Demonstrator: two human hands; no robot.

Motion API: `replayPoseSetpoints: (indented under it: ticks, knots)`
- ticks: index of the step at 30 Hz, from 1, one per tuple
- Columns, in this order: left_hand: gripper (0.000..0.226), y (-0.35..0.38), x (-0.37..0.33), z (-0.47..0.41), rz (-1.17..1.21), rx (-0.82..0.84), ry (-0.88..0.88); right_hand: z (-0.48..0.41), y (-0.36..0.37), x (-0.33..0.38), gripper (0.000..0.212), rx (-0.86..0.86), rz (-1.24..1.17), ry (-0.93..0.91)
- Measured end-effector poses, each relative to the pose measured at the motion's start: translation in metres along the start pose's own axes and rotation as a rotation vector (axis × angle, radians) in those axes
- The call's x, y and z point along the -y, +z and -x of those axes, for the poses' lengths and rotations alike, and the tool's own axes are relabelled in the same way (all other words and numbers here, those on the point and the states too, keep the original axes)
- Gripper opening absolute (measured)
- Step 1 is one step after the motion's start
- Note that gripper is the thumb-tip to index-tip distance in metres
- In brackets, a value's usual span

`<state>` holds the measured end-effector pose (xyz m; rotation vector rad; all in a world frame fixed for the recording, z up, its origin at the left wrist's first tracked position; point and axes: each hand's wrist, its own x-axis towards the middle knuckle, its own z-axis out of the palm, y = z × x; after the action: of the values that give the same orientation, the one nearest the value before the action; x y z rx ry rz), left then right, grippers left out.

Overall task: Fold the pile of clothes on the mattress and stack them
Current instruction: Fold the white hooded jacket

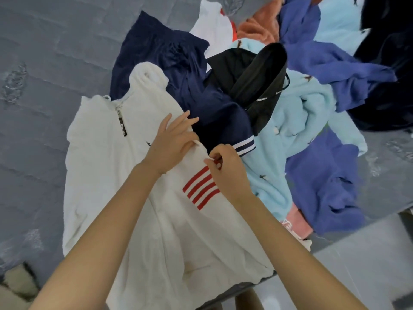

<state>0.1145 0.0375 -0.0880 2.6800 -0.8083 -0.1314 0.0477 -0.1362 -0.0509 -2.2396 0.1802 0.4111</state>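
A white fleece zip jacket [107,171] with red stripes [201,189] lies spread on the grey mattress [40,86] in front of me. My left hand [172,142] lies on its right edge with the fingers stretched forward and the thumb hooked under a fold of white cloth. Just to its right, my right hand [225,166] pinches that same edge above the stripes. Behind the jacket the pile holds a navy garment [178,72] with a white-striped cuff, a black garment [252,79], a light blue fleece [290,135] and a violet-blue fleece [321,180].
More clothes lie at the back: a white piece [214,27], a salmon fleece [259,27], a very dark garment [388,63]. The mattress ends at its near right edge [357,229], with pale floor [362,271] beyond. A beige object [15,285] sits at bottom left.
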Motion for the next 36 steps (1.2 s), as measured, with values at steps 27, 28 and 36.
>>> replayPoseSetpoints:
  ticks: [27, 28, 36]
  knots:
    - [0.043, -0.029, -0.114, -0.116, 0.336, 0.199, 0.018, -0.028, -0.137, -0.072, 0.043, 0.06, -0.214, -0.016]
    - [0.041, -0.028, -0.115, -0.12, 0.39, 0.161, -0.021, -0.031, -0.143, -0.078, 0.042, 0.107, -0.237, 0.009]
    - [0.027, -0.02, -0.128, -0.153, 0.433, 0.025, -0.381, -0.054, -0.195, -0.131, 0.05, 0.218, -0.389, 0.146]
